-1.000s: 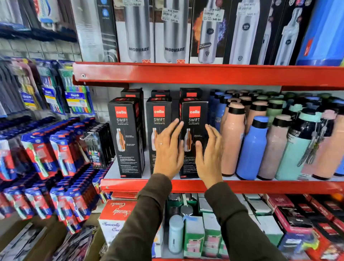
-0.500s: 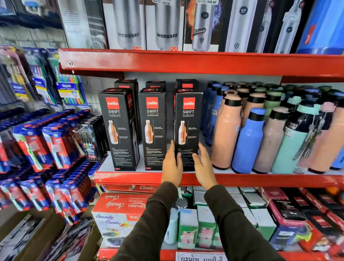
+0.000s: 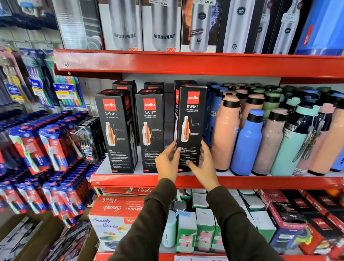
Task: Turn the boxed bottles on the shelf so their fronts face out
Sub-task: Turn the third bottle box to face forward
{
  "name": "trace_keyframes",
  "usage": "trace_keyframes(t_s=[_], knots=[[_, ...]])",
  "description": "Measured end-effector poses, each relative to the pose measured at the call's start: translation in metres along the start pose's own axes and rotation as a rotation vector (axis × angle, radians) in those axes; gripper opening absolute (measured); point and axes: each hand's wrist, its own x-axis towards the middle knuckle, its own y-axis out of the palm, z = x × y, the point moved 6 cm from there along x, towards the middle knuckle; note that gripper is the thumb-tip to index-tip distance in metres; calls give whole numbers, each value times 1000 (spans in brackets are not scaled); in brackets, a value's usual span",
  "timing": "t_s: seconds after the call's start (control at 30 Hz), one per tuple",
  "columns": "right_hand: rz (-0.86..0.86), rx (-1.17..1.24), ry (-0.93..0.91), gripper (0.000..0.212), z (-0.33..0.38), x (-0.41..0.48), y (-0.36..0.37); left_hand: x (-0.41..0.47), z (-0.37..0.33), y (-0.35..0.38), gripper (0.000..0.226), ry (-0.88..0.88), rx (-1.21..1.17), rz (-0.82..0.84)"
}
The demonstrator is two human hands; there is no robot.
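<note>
A retail shop aisle is shown, its red metal shelving (image 3: 186, 62) stocked in rows. Identical black boxed bottles (image 3: 150, 128) printed with a brand name are lined up at centre, while loose pastel flasks (image 3: 247, 143) are ranked in depth to the right. Larger boxed steel flasks (image 3: 163, 26) bearing price stickers (image 3: 203, 2) are stacked on the far upper shelf. Carded toothbrushes (image 3: 52, 147) are hung on pegs at left, and boxed goods (image 3: 115, 221) are packed on the near lower shelf.

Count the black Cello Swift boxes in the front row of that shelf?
3: left black Cello Swift box, middle one, right one between both hands. More stand partly hidden behind.
</note>
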Motion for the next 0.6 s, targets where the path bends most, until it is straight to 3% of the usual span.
trace_keyframes(t_s=[0.17, 0.4, 0.6], knots=[[-47, -55, -69, 106, 8, 8, -4, -2, -7, 4, 39, 4, -86, -30], [-92, -87, -120, 110, 16, 13, -4, -10, -7, 3, 37, -15, -201, -54], [-145, -51, -134, 109, 13, 12, -8, -9, -11, 5, 35, 128, -5, -58]])
